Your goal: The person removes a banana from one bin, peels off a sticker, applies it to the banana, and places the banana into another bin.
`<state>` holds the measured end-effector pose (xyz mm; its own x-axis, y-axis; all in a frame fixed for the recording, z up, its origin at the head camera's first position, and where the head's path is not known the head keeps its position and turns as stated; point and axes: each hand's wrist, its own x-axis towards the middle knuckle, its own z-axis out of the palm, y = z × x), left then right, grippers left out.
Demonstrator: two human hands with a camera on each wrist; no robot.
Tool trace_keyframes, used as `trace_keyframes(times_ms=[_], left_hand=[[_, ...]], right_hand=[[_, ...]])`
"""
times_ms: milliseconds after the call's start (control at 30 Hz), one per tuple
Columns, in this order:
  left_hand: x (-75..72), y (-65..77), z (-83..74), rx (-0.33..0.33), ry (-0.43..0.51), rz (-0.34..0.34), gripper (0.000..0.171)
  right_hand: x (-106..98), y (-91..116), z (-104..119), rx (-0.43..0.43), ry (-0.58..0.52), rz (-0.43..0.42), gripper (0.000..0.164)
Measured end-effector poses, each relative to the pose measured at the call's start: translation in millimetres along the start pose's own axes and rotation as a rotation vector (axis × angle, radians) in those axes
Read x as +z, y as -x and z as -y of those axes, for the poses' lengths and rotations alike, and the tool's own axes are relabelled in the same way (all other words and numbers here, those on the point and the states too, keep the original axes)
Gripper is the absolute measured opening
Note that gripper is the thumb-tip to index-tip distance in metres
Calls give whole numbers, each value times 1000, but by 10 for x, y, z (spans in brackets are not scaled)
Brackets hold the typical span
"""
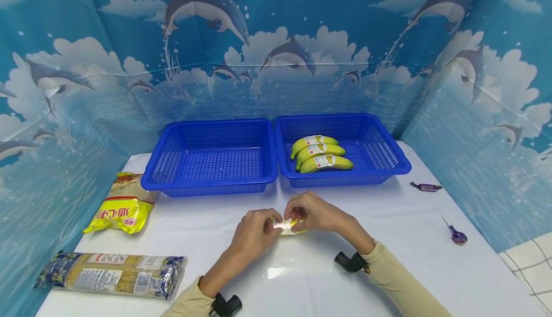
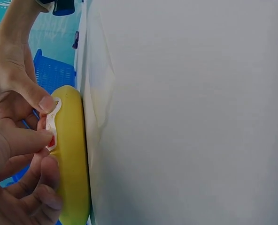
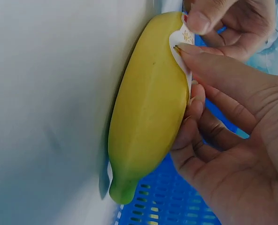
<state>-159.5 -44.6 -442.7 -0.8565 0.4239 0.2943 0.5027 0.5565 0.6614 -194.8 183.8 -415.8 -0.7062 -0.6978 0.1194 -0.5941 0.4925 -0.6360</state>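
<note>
A yellow banana (image 1: 302, 231) with a green tip (image 3: 123, 191) lies on the white tabletop before the baskets. On its upper side is a white label (image 3: 177, 48) with a red patch, partly covered by the thumbs. My left hand (image 1: 253, 233) pinches one end of this label, its other fingers curled against the banana. From the opposite side my right hand (image 1: 316, 213) pinches the other end, thumb laid over the label. The fingers hide most of the banana in the head view. A thin see-through sheet (image 1: 297, 262) lies flat just nearer than the hands.
Two blue baskets stand at the back; the right basket (image 1: 379, 151) holds three labelled bananas (image 1: 334, 162), the left basket (image 1: 209, 182) shows its bare floor. Left are a yellow food bag (image 1: 122, 206) and a long noodle pack (image 1: 114, 274). Right are a wrapped candy (image 1: 427, 187) and a lollipop (image 1: 457, 235).
</note>
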Motion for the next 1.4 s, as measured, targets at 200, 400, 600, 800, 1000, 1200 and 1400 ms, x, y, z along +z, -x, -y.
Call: trace_keyframes(times_ms=[200, 400, 600, 800, 1000, 1200, 1400], left_hand=[[-13, 7, 46, -34, -11, 6, 24], [-22, 8, 112, -78, -40, -13, 30], [-41, 3, 121, -98, -69, -12, 30], [-76, -3, 126, -106, -52, 7, 37], [-102, -16, 144, -122, 1, 58, 41], [-110, -25, 153, -107, 34, 97, 41], [-131, -34, 152, -81, 72, 155, 39]], right_hand=[[-24, 27, -38, 42, -21, 13, 26], [-43, 32, -77, 55, -55, 28, 27], [-55, 28, -100, 49, -88, 45, 28], [-69, 30, -114, 48, -75, 63, 34], [-86, 48, -152, 70, -96, 101, 39], [-141, 77, -168, 69, -150, 152, 44], [-146, 83, -185, 80, -191, 126, 30]])
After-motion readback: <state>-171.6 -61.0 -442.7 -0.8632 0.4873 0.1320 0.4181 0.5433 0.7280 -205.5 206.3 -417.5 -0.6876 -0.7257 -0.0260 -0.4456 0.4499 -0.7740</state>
